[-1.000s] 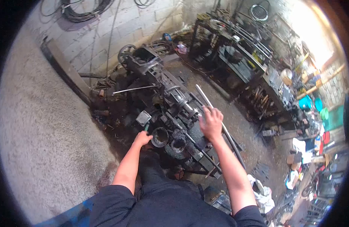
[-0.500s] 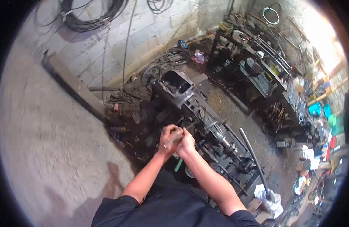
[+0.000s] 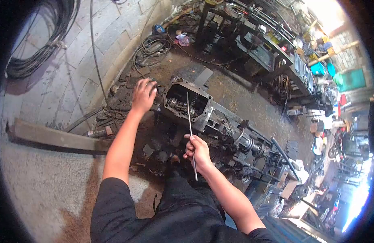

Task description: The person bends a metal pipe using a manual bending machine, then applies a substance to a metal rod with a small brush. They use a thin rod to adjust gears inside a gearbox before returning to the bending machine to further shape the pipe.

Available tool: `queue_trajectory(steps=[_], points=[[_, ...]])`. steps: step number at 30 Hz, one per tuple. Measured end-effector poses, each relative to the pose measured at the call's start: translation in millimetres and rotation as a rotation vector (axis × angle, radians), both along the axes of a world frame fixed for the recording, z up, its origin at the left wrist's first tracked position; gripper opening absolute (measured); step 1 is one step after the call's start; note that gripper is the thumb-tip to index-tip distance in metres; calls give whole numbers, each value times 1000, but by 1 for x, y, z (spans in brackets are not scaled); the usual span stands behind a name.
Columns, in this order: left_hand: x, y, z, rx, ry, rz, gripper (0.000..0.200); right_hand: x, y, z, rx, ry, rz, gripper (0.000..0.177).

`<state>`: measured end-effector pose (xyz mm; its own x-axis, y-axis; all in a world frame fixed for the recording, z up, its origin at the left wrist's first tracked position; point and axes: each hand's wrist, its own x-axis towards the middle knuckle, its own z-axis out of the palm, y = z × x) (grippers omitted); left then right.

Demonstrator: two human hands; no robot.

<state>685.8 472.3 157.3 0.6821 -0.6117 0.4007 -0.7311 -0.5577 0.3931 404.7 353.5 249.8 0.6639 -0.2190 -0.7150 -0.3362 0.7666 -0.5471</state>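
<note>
My right hand is closed around a thin metal rod. The rod's far end reaches over the opening of an open gearbox housing, and its near end sticks out below my fist. Gears show inside the housing. To the left of the housing, my left hand has its fingers curled over a dark wheel, most of which the hand hides. From the housing, a long greasy machine frame with a shiny shaft runs down to the right.
A heavy beam lies at the left. Coiled cable sits on the floor by the block wall, and more hangs at upper left. A dark metal workbench stands across the floor. A pipe slants beside the machine frame.
My hands were together near the machine's side and are now apart. The left has moved up to the wheel; the right now extends the rod over the housing. The view has turned.
</note>
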Motion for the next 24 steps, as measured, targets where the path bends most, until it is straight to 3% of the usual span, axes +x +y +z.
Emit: queue_trajectory(steps=[3, 8, 11, 16, 19, 24], points=[[33, -12, -7, 125, 25, -47, 33, 15, 1, -20, 125, 86, -190, 20], [51, -29, -10, 289, 80, -131, 37, 9, 16, -28, 73, 94, -275, 16], [58, -31, -18, 370, 54, -157, 40, 2, 22, -34, 83, 97, -477, 16], [64, -38, -23, 441, 84, -157, 50, -18, -9, -20, -170, 100, -88, 22], [68, -40, -26, 467, 79, -172, 55, -5, -8, -11, 20, 122, 52, 24], [73, -50, -27, 552, 92, -163, 59, 22, 22, -35, 1, 130, -244, 23]])
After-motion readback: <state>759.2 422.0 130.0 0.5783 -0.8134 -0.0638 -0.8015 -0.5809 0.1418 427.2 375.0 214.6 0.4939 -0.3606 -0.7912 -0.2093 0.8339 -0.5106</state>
